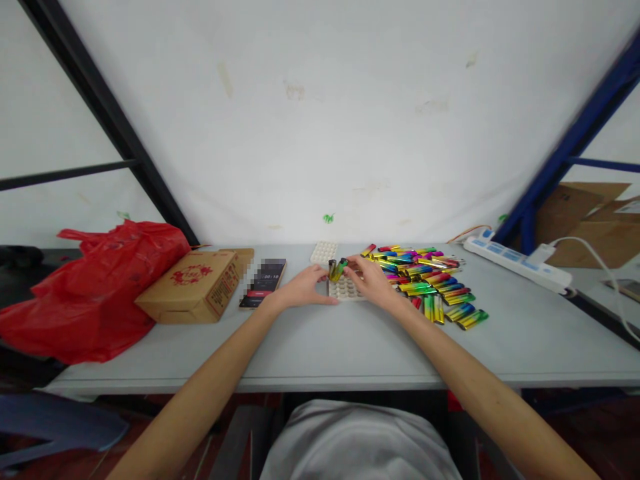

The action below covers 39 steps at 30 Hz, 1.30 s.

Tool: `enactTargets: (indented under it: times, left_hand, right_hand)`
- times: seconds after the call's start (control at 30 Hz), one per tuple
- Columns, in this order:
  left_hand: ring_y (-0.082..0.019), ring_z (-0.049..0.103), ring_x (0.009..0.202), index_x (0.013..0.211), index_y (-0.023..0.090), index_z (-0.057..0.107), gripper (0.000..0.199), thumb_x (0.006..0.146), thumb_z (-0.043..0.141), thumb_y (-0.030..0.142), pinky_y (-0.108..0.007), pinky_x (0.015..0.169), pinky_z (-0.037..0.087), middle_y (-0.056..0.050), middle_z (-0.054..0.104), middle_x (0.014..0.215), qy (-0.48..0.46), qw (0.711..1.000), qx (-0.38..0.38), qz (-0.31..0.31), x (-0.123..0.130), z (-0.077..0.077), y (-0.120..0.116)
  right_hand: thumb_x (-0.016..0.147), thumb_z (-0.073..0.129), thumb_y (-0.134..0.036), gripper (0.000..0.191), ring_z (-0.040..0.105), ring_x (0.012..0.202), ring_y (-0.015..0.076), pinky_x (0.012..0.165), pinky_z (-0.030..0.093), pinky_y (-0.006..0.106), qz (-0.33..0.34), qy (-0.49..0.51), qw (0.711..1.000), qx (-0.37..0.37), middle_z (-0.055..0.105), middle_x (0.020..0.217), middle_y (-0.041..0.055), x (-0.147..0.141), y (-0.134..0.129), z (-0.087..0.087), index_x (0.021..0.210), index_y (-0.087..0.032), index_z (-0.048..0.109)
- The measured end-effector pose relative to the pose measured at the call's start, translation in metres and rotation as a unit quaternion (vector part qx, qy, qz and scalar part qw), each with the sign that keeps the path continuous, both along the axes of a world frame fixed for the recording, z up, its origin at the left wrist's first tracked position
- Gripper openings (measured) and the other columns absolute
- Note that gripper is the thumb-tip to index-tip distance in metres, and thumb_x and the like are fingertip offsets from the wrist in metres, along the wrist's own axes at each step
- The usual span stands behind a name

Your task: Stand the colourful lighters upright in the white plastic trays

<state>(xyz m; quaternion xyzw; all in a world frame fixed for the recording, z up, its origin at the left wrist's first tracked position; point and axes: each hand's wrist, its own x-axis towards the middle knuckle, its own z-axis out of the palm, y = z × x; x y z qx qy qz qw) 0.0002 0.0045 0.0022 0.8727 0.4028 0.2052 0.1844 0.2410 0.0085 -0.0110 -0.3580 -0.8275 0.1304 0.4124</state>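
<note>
A cream tray with rows of round pockets [345,288] lies on the table under both hands. My right hand [371,281] pinches a shiny green-and-gold lighter casing [340,268] above the tray, tilted to the right. Just left of it, a second casing, gold with a dark open top [332,269], stands close to the fingertips of my left hand [306,287]. That left hand is open, its thumb stretched along the tray's near edge; whether its fingers touch the gold casing is hard to tell. Many more casings in metallic colours [430,280] lie heaped at the right.
Behind the hands lies another cream tray [325,251] near the wall. To the left are a phone [265,283], a brown cardboard box [193,287] and a red plastic bag [100,287]. A white power strip [517,263] with a cable runs along the right side.
</note>
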Motion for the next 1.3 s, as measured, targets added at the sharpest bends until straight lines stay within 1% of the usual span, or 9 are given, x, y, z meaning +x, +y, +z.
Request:
enactTargets:
  times: [0.17, 0.4, 0.7, 0.8, 0.9, 0.97, 1.1, 1.2, 1.3]
  left_hand:
    - [-0.031, 0.063, 0.104, 0.112, 0.018, 0.070, 0.063, 0.070, 0.085, 0.063, -0.041, 0.094, 0.051, -0.010, 0.067, 0.110, 0.010, 1.000, -0.009, -0.002, 0.000, 0.001, 0.000]
    - [-0.032, 0.064, 0.104, 0.111, 0.018, 0.071, 0.065, 0.070, 0.084, 0.065, -0.041, 0.093, 0.052, -0.010, 0.068, 0.110, 0.009, 1.000, -0.007, 0.000, 0.001, 0.003, -0.001]
    - [-0.032, 0.064, 0.104, 0.110, 0.018, 0.071, 0.064, 0.069, 0.084, 0.066, -0.041, 0.095, 0.051, -0.010, 0.069, 0.109, 0.006, 1.000, 0.006, 0.003, 0.000, -0.002, 0.001]
    - [-0.032, 0.064, 0.103, 0.108, 0.017, 0.071, 0.065, 0.070, 0.083, 0.068, -0.041, 0.094, 0.051, -0.010, 0.068, 0.108, 0.018, 1.000, 0.010, 0.003, 0.000, -0.001, 0.002]
    - [-0.031, 0.064, 0.102, 0.110, 0.017, 0.071, 0.067, 0.069, 0.083, 0.068, -0.040, 0.093, 0.052, -0.010, 0.068, 0.108, 0.019, 1.000, 0.007, 0.002, 0.000, -0.001, 0.001]
    - [-0.031, 0.064, 0.102, 0.111, 0.017, 0.071, 0.066, 0.069, 0.084, 0.067, -0.040, 0.093, 0.052, -0.010, 0.068, 0.109, 0.012, 1.000, 0.003, 0.004, 0.000, -0.001, 0.001]
    - [-0.031, 0.064, 0.105, 0.109, 0.017, 0.070, 0.064, 0.070, 0.084, 0.065, -0.040, 0.095, 0.052, -0.010, 0.068, 0.110, 0.014, 1.000, 0.005, 0.003, 0.000, -0.002, 0.001]
    - [-0.031, 0.064, 0.106, 0.112, 0.015, 0.069, 0.066, 0.070, 0.086, 0.064, -0.040, 0.096, 0.052, -0.011, 0.068, 0.113, 0.017, 1.000, -0.001, 0.006, 0.000, -0.002, 0.001]
    - [-0.032, 0.065, 0.105, 0.112, 0.014, 0.068, 0.069, 0.070, 0.086, 0.064, -0.041, 0.094, 0.053, -0.012, 0.068, 0.114, 0.017, 1.000, -0.003, 0.015, 0.000, -0.001, 0.001]
  right_hand:
    - [0.106, 0.051, -0.028, 0.019, 0.073, 0.095, 0.0247, 0.086, 0.056, 0.037, 0.020, -0.046, 0.998, 0.029, 0.076, 0.107, 0.0131, -0.002, 0.002, 0.000, 0.117, -0.019, 0.063]
    - [0.106, 0.051, -0.027, 0.021, 0.072, 0.098, 0.0248, 0.089, 0.055, 0.037, 0.020, -0.051, 0.998, 0.027, 0.076, 0.110, 0.0129, -0.003, 0.000, 0.002, 0.119, -0.019, 0.065]
    - [0.106, 0.052, -0.023, 0.024, 0.071, 0.105, 0.0246, 0.094, 0.054, 0.038, 0.040, -0.088, 0.995, 0.038, 0.075, 0.119, 0.0142, -0.004, -0.001, 0.002, 0.126, -0.018, 0.064]
    - [0.106, 0.054, -0.022, 0.023, 0.070, 0.105, 0.0240, 0.093, 0.053, 0.036, 0.005, -0.109, 0.993, 0.044, 0.075, 0.116, 0.0133, -0.008, -0.002, 0.004, 0.125, -0.017, 0.066]
    - [0.105, 0.058, -0.022, 0.015, 0.070, 0.098, 0.0232, 0.088, 0.051, 0.033, -0.041, -0.159, 0.985, 0.046, 0.075, 0.104, 0.0116, -0.011, -0.005, 0.009, 0.110, -0.017, 0.071]
    - [0.104, 0.061, -0.023, 0.013, 0.069, 0.094, 0.0223, 0.084, 0.049, 0.031, -0.050, -0.194, 0.979, 0.042, 0.074, 0.097, 0.0101, -0.013, -0.007, 0.011, 0.103, -0.017, 0.073]
    - [0.103, 0.062, -0.025, 0.014, 0.067, 0.089, 0.0213, 0.081, 0.047, 0.030, -0.052, -0.198, 0.978, 0.044, 0.074, 0.092, 0.0086, -0.011, -0.009, 0.013, 0.101, -0.017, 0.073]
    - [0.106, 0.057, -0.026, 0.020, 0.067, 0.087, 0.0223, 0.081, 0.047, 0.032, -0.083, -0.171, 0.980, 0.064, 0.073, 0.091, 0.0093, 0.001, -0.002, 0.014, 0.100, -0.017, 0.073]
    - [0.105, 0.053, -0.022, 0.021, 0.067, 0.091, 0.0240, 0.085, 0.049, 0.034, -0.120, -0.139, 0.980, 0.076, 0.074, 0.098, 0.0109, 0.027, 0.011, 0.018, 0.102, -0.017, 0.073]
